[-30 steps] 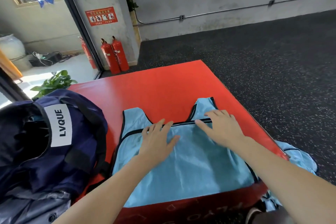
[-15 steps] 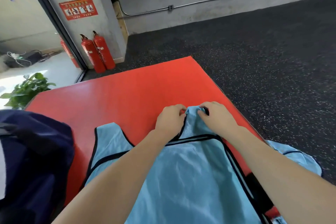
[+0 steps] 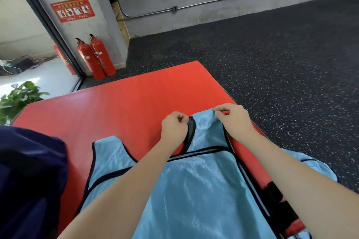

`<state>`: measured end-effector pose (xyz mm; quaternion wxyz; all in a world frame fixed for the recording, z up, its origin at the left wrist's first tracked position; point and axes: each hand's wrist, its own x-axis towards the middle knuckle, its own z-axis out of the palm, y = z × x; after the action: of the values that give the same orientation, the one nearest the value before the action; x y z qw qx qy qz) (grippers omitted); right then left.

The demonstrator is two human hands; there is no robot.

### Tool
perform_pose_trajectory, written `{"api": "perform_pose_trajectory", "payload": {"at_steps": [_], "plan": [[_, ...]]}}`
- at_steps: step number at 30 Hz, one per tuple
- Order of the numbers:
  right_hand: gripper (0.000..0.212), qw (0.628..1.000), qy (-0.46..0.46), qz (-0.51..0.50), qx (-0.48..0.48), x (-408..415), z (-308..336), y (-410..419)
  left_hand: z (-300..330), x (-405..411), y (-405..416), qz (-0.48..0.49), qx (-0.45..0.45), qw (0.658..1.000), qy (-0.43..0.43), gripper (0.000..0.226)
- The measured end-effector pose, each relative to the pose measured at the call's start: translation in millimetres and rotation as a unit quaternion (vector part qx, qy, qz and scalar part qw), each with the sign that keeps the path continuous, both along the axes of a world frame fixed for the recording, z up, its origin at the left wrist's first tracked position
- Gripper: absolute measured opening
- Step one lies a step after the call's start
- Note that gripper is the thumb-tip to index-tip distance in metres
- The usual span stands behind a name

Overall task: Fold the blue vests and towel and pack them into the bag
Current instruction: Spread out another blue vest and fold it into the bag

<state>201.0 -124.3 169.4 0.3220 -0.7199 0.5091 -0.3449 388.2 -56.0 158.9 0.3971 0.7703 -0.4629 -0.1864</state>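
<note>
While the red mat (image 3: pixel 124 106) took up most of the floor ahead, the dark blue bag (image 3: pixel 29 176) sat on its near left corner, so the packing itself was not yet begun. Spread flat on the mat just right of the bag lay a blue vest (image 3: pixel 194 190), its far right shoulder strap (image 3: pixel 206 132) raised slightly off the surface. More pale blue cloth (image 3: pixel 310 167) hung off the mat's right edge onto the speckled floor; whether that was a second vest or the towel could not be told.

Both hands were closed on the strap's far end: the left hand (image 3: pixel 174 128) pinched the black-trimmed inner edge, and the right hand (image 3: pixel 235 120) pinched the outer corner.

To fold it well, the strap probably wanted drawing back toward the body in one even pull, both pinches level, so the crease ran straight across the chest. The mesh looked slippery and light, so it would likely slide or bunch; keeping the lower part flat on the mat seemed wise. The other strap (image 3: pixel 108 153) lay untouched and would need the same.
</note>
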Motion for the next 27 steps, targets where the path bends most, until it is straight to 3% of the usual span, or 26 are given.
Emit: {"api": "perform_pose_trajectory", "payload": {"at_steps": [4,9,13,15,18,22,24,27], "plan": [[0.018,0.998,-0.064,0.008,0.020,-1.0,2.8,2.0,-1.2,-2.4,5.2,0.045,-0.018,0.985,0.165,0.014],[0.021,0.995,-0.093,0.016,0.029,1.8,5.2,4.9,7.7,-8.3,8.9,0.079,-0.016,0.976,0.204,0.014],[0.022,0.994,-0.107,0.024,0.029,4.8,3.5,4.1,8.6,-12.0,3.1,0.080,-0.021,0.955,0.286,0.014],[0.023,0.993,-0.112,0.026,0.027,5.7,2.7,3.9,9.5,-15.5,-0.8,0.079,-0.033,0.949,0.303,0.024],[0.028,0.993,-0.109,0.023,0.026,5.0,0.8,2.6,19.8,-19.4,2.8,0.060,-0.051,0.975,0.208,0.024],[0.034,0.998,-0.056,0.021,0.018,4.6,-6.4,0.3,17.6,-8.3,1.5,-0.022,-0.037,0.999,0.014,0.015],[0.033,0.999,0.011,0.030,0.003,2.4,-15.2,-0.3,16.2,-2.3,2.7,-0.098,-0.004,0.990,-0.102,0.016],[0.029,0.989,0.138,0.044,-0.022,-1.2,-21.0,2.7,11.3,4.5,8.9,-0.152,0.038,0.971,-0.181,0.019]]}}
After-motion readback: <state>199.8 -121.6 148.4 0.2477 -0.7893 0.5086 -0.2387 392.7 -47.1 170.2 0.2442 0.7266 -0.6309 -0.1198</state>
